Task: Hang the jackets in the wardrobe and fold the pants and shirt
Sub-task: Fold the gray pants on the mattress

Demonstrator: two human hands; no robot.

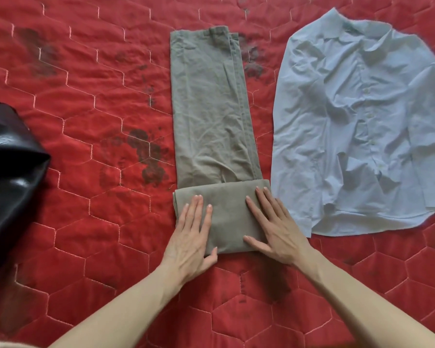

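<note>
The long olive-green cotton pants (209,109) lie lengthwise on the red quilted bedspread (91,222), their near end folded over. The left hand (190,234) and right hand (274,227) press flat, fingers straight, on that fold. Right of the pants lies the crumpled pale-blue button shirt (362,126), its sleeve cut off. Left, a glossy black jacket (8,177) is mostly out of frame.

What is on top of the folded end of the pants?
Both hands lie flat on the folded end of the pants: left hand, right hand. The layers beneath the fold are covered.
</note>
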